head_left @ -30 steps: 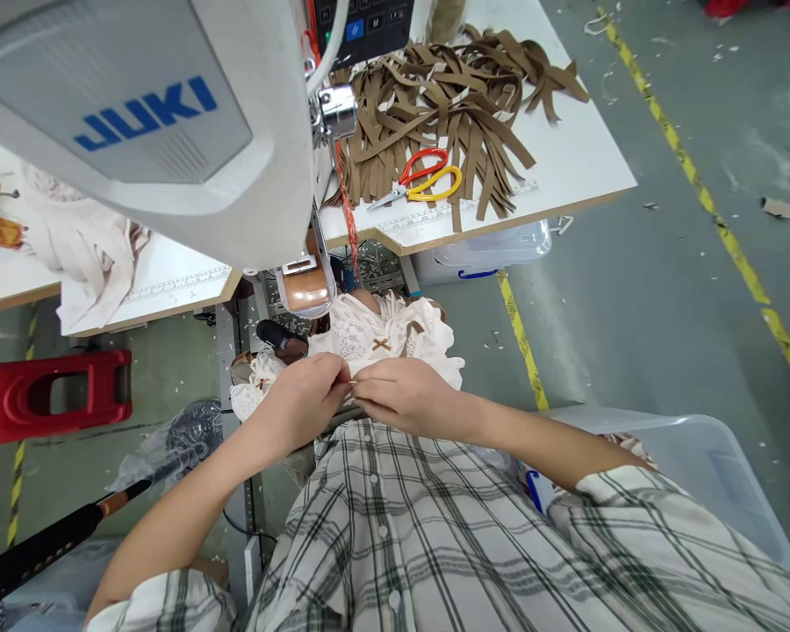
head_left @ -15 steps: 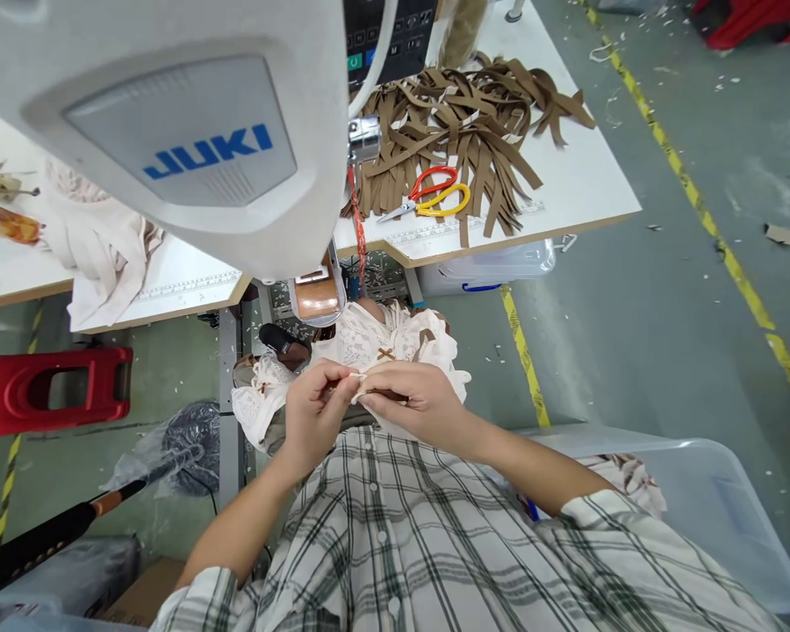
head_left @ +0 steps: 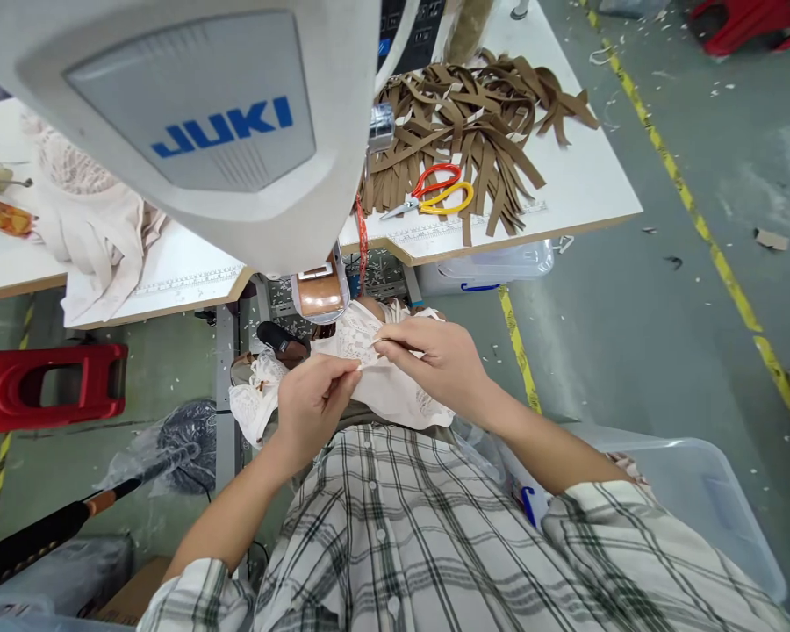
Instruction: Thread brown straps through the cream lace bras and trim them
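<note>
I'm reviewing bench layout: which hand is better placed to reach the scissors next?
Probably the right hand: it's nearer the scissors, on the table ahead. The left hand is farther away, and both are busy at the white garment.

There are two hands [head_left: 312, 399] [head_left: 446, 364], two stools [head_left: 53, 417] [head_left: 741, 31], one sewing machine [head_left: 194, 105] and one pair of scissors [head_left: 413, 204].

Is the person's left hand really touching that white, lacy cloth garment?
Touching. The head view shows the bare left hand pinching an edge of the white, lacy cloth garment between thumb and forefinger.
</note>
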